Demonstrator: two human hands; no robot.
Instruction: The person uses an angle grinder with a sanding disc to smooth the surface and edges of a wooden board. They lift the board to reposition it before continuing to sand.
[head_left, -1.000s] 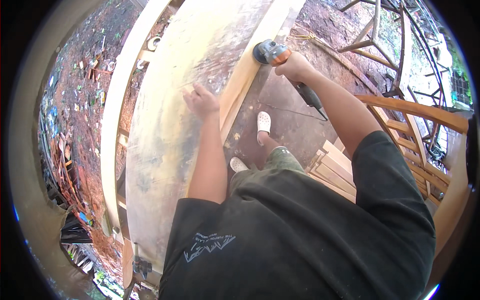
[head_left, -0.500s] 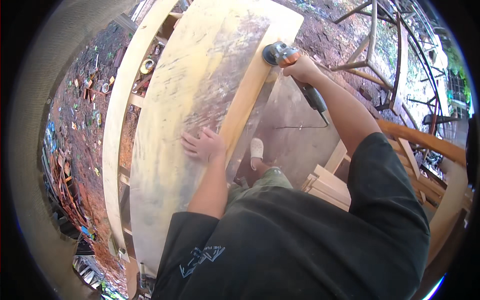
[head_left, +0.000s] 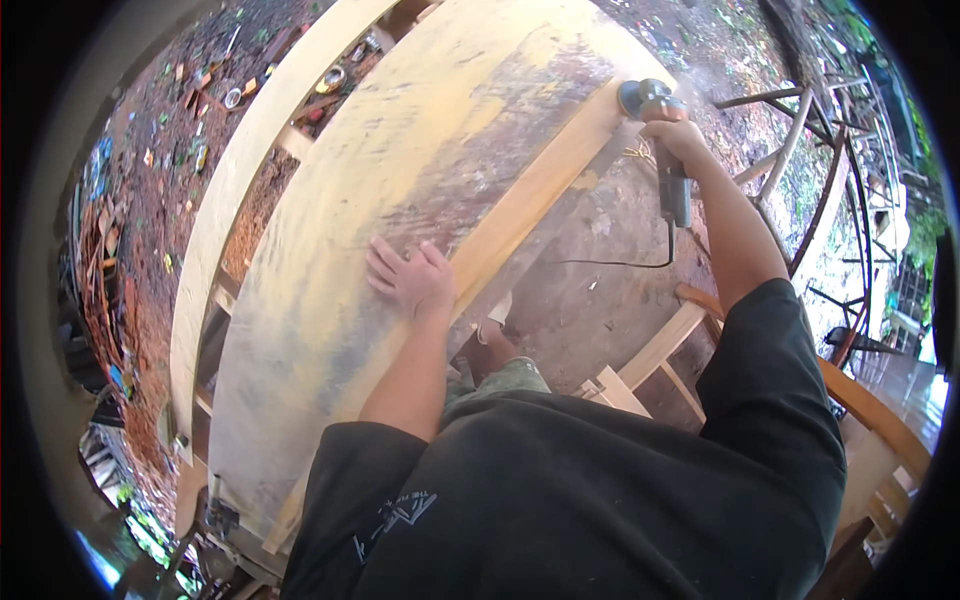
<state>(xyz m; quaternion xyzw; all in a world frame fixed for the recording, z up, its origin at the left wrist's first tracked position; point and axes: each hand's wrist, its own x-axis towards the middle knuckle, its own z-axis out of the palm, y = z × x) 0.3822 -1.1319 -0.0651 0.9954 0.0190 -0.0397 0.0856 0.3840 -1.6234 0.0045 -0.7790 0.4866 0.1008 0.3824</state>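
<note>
The fingers of the right hand (head_left: 675, 140) are curled closed around a grinder (head_left: 672, 178) with an orange and dark body, gripping it firmly near its head, while the left hand (head_left: 411, 281) has its fingers loosely spread and holds nothing, lying palm down at the near part of the plank (head_left: 540, 195); how hard it presses cannot be told. The grinder's round disc (head_left: 629, 98) sits at the far end of the plank, seeming to meet the wood there, and a faint haze hangs just beyond it. The plank lies slantwise along the right side of a broad, curved tabletop (head_left: 330, 240). I judge the work to be under way rather than finished, since the tool is up against the wood. The plank's visible face looks fairly even and light brown, but no clear line parts worked wood from unworked, so how much is done or left cannot be told. The tabletop shows uneven yellow, grey and dark patches, which suggests that its surface is not in a finished state. Farther out, a cord (head_left: 620, 264) trails from the grinder, a long curved rail (head_left: 235, 140) runs along the left, and pale wood pieces (head_left: 620, 390) lie below on the right.
</note>
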